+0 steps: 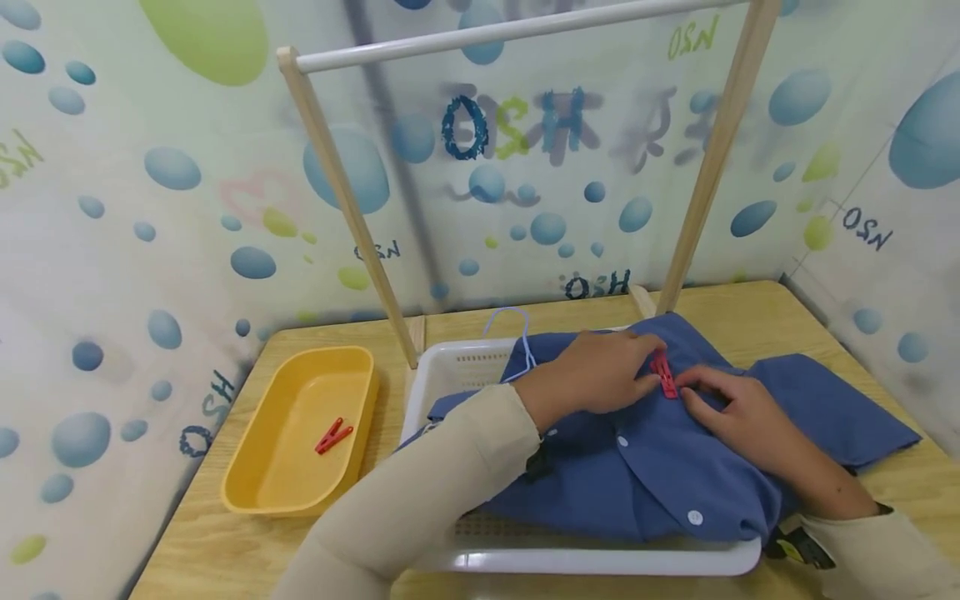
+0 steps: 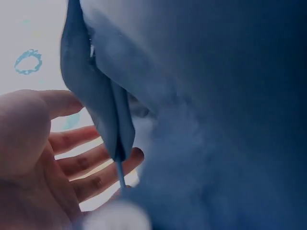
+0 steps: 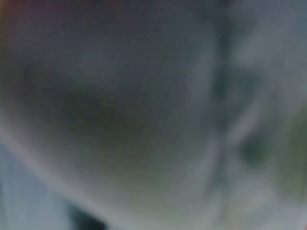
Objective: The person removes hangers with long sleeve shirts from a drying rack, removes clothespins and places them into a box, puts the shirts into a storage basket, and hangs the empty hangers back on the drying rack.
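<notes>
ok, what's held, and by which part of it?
The red clothespin on the blue shirt, seemingly by its upper end, in the left hand. The right hand is at its lower end; grip unclear.

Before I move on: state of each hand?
Left hand: closed, pinching red clothespin.
Right hand: at blue button-up shirt; whether it grips can't be told.

Head view shone bright, soft shadows striped the wall (image 1: 450, 225) behind the rack (image 1: 517, 30); left wrist view was dim, right badly blurred!

Right wrist view blurred; white basket (image 1: 600, 561) partly hidden under blue shirt (image 1: 585, 492); rack (image 1: 517, 29) cropped at top
</notes>
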`<state>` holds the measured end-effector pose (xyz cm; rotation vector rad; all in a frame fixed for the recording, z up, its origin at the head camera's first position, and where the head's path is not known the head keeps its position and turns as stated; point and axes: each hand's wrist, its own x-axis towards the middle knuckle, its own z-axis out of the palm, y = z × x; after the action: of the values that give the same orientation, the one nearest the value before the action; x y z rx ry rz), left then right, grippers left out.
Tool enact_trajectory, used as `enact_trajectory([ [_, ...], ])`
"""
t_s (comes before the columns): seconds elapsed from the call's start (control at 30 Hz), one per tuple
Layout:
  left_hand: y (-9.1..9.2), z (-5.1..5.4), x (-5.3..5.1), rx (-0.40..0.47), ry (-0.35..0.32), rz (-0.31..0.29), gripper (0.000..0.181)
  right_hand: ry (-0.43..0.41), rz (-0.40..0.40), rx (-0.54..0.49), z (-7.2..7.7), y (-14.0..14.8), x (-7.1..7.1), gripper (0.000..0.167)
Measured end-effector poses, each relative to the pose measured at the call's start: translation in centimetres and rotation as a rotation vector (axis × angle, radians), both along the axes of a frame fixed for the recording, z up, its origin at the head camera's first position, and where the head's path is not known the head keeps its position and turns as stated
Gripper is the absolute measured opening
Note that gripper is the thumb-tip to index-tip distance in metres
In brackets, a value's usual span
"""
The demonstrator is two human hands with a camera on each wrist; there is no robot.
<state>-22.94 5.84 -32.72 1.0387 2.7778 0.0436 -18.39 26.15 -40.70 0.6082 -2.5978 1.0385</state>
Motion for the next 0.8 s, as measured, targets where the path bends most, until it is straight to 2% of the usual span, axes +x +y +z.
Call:
enact_trajectory([
  [0.13, 0.48, -0.62, -0.26, 0.005, -0.022, -0.006, 0.055, -0.003, 0.004, 0.018, 0.02, -0.05, 0.03, 0.012],
  [0.3, 0.49, -0.75, -0.34, 0.046, -0.026, -0.005, 0.049, -0.021, -0.014, 0.018, 0.17, -0.18, 0.01, 0.011],
  [0.53, 0.13, -0.74, -0.28, 0.166, -0.056, 0.009, 0.031, -0.021, -0.01, 0.015, -0.37, -0.4, -0.16, 0.01],
  [0.7, 0.07, -0.52, -0.22, 0.287, -0.027, -0.021, 0.014, -0.012, 0.0, 0.007, -0.41, -0.13, -0.22, 0.01],
  [0.8, 0.07, -0.37, -0.22, 0.335, -0.019, -0.038, 0.01, -0.014, 0.009, 0.001, -0.43, 0.02, -0.26, 0.011],
])
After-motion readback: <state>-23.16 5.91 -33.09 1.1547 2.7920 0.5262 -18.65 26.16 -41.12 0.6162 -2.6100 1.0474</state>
